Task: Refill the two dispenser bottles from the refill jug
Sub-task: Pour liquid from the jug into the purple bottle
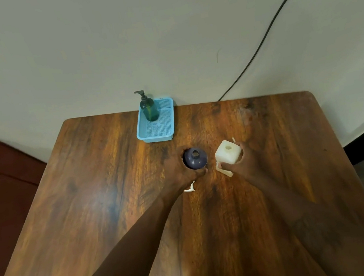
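A dark blue dispenser bottle (194, 157) stands upright in the middle of the wooden table (105, 195), its neck open with no pump on it. My left hand (179, 173) grips it from the left and front. Just to its right stands the white refill jug (228, 151), its mouth open, with my right hand (245, 161) wrapped round its right side. A green dispenser bottle (149, 108) with a black pump stands in a light blue tray (155, 130) at the table's far edge. A small white pump part (190, 187) lies under my left wrist.
A black cable (263, 40) runs down the wall to the table's back edge. A dark red cabinet (3, 186) stands left of the table. The wall is close behind the tray.
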Available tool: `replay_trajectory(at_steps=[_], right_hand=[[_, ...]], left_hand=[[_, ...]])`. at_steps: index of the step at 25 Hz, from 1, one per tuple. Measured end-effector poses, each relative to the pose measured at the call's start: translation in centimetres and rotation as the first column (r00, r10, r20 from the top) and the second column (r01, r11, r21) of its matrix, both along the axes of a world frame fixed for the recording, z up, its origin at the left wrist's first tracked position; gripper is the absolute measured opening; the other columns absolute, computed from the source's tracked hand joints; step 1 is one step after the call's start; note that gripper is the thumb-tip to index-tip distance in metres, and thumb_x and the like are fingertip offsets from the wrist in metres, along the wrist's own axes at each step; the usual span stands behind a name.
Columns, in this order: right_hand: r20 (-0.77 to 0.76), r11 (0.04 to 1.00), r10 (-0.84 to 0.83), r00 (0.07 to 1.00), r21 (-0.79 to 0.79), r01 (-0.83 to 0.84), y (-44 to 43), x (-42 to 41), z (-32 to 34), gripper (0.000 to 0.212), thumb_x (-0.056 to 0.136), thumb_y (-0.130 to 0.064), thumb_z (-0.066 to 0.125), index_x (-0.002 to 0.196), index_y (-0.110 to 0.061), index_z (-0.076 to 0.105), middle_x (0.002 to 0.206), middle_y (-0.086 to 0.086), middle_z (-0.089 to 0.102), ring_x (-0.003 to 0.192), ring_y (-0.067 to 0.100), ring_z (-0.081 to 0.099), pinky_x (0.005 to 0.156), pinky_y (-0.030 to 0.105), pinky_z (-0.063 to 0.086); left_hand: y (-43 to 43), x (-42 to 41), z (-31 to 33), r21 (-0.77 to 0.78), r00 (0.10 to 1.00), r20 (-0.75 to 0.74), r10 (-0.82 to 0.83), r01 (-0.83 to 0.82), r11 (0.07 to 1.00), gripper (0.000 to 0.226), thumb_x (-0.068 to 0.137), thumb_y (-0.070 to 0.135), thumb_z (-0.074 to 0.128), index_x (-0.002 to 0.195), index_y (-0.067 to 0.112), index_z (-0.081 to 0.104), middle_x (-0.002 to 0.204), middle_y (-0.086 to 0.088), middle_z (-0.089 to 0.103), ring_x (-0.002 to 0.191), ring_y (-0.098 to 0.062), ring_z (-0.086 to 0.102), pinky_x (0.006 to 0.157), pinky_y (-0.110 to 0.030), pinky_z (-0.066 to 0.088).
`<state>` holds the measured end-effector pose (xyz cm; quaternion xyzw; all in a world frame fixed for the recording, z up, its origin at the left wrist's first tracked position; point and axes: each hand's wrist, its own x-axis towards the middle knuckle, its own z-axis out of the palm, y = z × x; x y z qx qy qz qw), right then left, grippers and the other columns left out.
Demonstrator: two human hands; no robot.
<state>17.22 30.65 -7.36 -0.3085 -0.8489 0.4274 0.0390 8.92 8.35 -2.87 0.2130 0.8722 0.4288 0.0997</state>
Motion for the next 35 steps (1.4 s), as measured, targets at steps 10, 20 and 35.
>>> replay_trajectory(at_steps=[10,20,35], right_hand=[[-0.340,0.846,0.275,0.899,0.530,-0.059,-0.1,-0.9,8.9,0.088,0.065,-0.053,0.090,0.136,-0.015,0.056,0.125,0.009,0.068,0.103,0.024,0.068,0.075,0.031,0.060],[-0.303,0.571,0.474,0.827,0.820,-0.027,0.8,-1.4,12.1,0.078,0.070,-0.042,0.087,0.134,-0.013,0.054,0.128,0.015,0.066,0.108,0.035,0.066,0.091,0.051,0.054],[-0.241,0.345,0.530,0.813,0.937,0.052,0.7,-2.0,14.6,0.071,0.072,-0.034,0.084,0.136,-0.018,0.060,0.134,0.012,0.065,0.114,0.035,0.061,0.095,0.049,0.040]], left_hand=[[0.9,0.9,4.2,0.124,0.990,-0.121,0.074,-0.059,0.990,0.081,0.062,0.071,0.072,0.128,0.026,0.057,0.117,0.008,0.065,0.099,0.008,0.057,0.089,0.004,0.035],[1.6,1.8,7.9,0.152,0.977,-0.211,0.028,0.004,0.988,0.076,0.062,0.062,0.077,0.125,0.024,0.061,0.104,0.017,0.058,0.098,0.028,0.051,0.080,0.006,0.036],[1.4,1.2,8.6,0.133,0.978,-0.209,0.020,0.008,0.991,0.074,0.069,0.041,0.092,0.131,0.016,0.062,0.111,0.010,0.064,0.099,-0.003,0.055,0.076,0.006,0.035]])
